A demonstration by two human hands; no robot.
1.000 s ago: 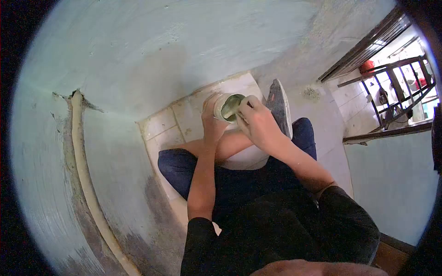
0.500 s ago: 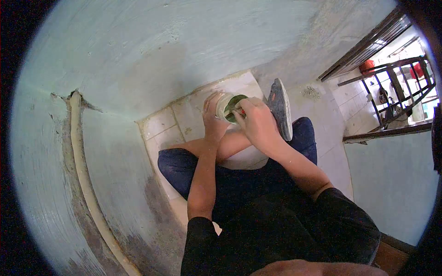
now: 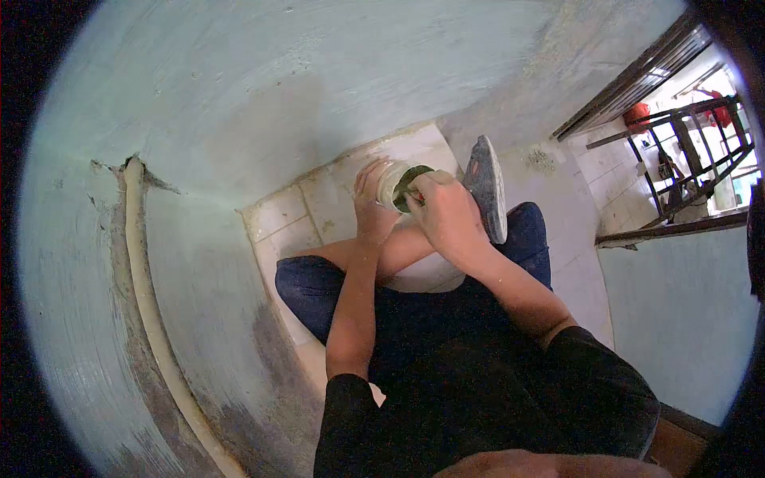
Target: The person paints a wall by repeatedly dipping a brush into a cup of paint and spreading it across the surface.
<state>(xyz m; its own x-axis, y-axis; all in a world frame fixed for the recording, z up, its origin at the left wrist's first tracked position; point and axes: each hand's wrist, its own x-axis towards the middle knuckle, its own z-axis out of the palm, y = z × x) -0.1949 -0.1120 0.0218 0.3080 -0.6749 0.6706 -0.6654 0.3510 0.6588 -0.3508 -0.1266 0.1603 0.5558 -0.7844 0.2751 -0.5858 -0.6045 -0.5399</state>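
My left hand [image 3: 373,199] is wrapped round the side of a small whitish container [image 3: 388,182], which is tilted so that its mouth faces right. Dark green shows inside the mouth. At the rim, my right hand [image 3: 442,209] is closed, its fingertips pinched on a small object with a bit of red, mostly hidden by the fingers. Both hands are above my crossed legs, and a grey shoe [image 3: 487,190] is just right of my right hand.
Pale walls stand ahead and to the left, with a cream pipe [image 3: 147,303] running down the left one. I sit on whitish floor tiles [image 3: 275,213]. At the upper right a dark metal frame [image 3: 653,171] stands by an opening, with red objects beyond.
My right hand's fingertips have shifted slightly at the container's mouth, and less of the red bit shows. My left hand keeps its hold.
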